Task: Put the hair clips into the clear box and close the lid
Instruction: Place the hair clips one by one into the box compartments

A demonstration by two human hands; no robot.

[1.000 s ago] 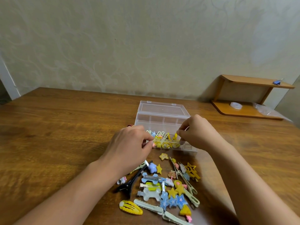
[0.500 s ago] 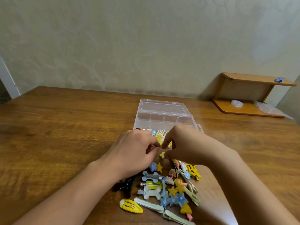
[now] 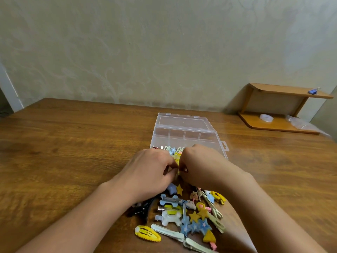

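- a second ago the right hand [image 3: 202, 167] was up at the box [image 3: 189, 137], fingers over the near compartment; now it has come back toward the pile and meets the left hand [image 3: 151, 170] just in front of the box's near edge.
- the left hand has drifted a little inward to meet it; half a second ago the two were already closing together.
- both hands now have curled fingers, fingertips touching around a small yellow piece [image 3: 177, 172] between them. it looks like a clip, but it is mostly hidden and i cannot tell which hand truly holds it.
- my reading: one drop into the box is done and the next clip is being picked up or worked open. the task is partway, with much left.
- the box is clear plastic, sitting on the table [image 3: 73, 143] just beyond the hands, its lid [image 3: 182, 122] folded flat back toward the wall. it has divider walls; the far compartments look bare, and the near-left part holds a cluster of yellow, blue and white clips [image 3: 173, 150].
- the loose pile [image 3: 189, 214] lies just below the hands: stars in blue and yellow, a white bone shape, long pale green clips, a yellow snap clip [image 3: 147, 233] and a black claw clip [image 3: 140, 209] partly under the left wrist.
- the lid is not yet closed; that step likely waits until the pile is gone.
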